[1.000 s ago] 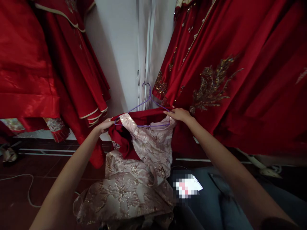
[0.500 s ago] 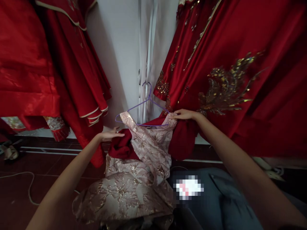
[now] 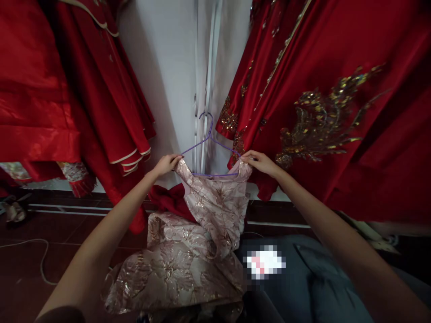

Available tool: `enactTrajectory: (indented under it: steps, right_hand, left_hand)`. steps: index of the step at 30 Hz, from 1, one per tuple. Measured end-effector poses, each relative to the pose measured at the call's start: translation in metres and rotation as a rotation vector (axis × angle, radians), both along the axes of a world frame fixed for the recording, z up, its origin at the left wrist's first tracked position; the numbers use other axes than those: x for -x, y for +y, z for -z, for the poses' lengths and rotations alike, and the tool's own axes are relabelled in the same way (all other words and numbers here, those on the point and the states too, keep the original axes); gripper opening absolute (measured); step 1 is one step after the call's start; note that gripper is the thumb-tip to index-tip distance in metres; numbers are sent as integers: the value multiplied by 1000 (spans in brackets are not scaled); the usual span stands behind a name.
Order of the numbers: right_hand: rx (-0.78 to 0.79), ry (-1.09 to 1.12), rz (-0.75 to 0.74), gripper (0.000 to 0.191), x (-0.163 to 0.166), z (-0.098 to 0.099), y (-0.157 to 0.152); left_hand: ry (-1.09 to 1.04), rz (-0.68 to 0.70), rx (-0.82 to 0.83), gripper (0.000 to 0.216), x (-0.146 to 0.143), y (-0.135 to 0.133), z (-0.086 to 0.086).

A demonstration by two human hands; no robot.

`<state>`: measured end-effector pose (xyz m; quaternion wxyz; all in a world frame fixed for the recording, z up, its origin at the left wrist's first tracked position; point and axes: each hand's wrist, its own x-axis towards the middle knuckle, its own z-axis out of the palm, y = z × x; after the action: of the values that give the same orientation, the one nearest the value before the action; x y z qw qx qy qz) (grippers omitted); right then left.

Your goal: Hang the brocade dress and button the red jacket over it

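Observation:
A pale pink dress (image 3: 218, 197) with gold floral brocade hangs by its shoulder straps on a purple hanger (image 3: 210, 135). My left hand (image 3: 167, 164) pinches the dress's left shoulder strap at that end of the hanger. At the opposite end, my right hand (image 3: 258, 160) grips the other strap between thumb and fingers. Dark red cloth (image 3: 171, 199) droops beside and behind the bodice. The dress's skirt (image 3: 175, 273) lies bunched low in front of me, over my lap.
Red garments (image 3: 97, 89) hang at the left, some with cream trim. More red clothing with a gold sequined motif (image 3: 323, 121) hangs at the right. Behind the hanger are a white wall (image 3: 151, 67) and pale upright poles (image 3: 210, 54). A cable (image 3: 42, 260) runs over the dark floor.
My left hand has moved up from the dark red cloth and closed on the left strap. The red cloth has sunk lower, and the bodice sits straighter on the hanger.

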<state>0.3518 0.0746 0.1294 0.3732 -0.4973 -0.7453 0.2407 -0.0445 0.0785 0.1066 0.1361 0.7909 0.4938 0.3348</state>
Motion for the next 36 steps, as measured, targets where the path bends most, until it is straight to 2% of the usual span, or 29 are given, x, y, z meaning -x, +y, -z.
enactTrajectory:
  steps: [2, 5, 7, 9, 13, 16, 19, 23, 26, 30, 33, 36]
  right_hand:
    - [-56, 72, -3, 49, -1, 3, 1]
    - [-51, 165, 15, 44, -6, 6, 4]
    - [-63, 257, 107, 40, -13, 10, 6]
    - [-95, 320, 264, 36, -21, 17, 5]
    - [-168, 170, 569, 33, -36, 44, -14]
    - [-202, 26, 589, 34, -30, 63, -36]
    - [-268, -134, 411, 32, -9, 64, -55]
    - [-425, -262, 126, 22, 21, 46, -61]
    - [-550, -227, 76, 18, 31, 36, -52]
    - [-606, -144, 248, 20, 15, 38, -30]
    - [-539, -105, 448, 23, -12, 46, -16]
    - [-495, -120, 614, 24, -38, 53, -8]
  left_hand:
    - [-15, 5, -15, 43, 3, -3, -2]
    - [-40, -51, -90, 44, 11, -8, -2]
    - [-14, -121, -142, 45, 19, -13, 2]
    - [38, -186, -156, 45, 28, -19, 10]
    - [161, -246, -57, 41, 45, -36, 37]
    - [258, -180, 23, 33, 43, -51, 50]
    - [326, 5, -31, 25, 21, -60, 42]
    - [346, 260, -267, 22, -33, -55, 15]
    - [406, 292, -319, 17, -73, -45, 11]
    - [485, 223, -307, 16, -105, -41, 38]
    - [447, 146, -301, 19, -110, -49, 60]
    - [411, 133, -343, 20, -106, -63, 70]
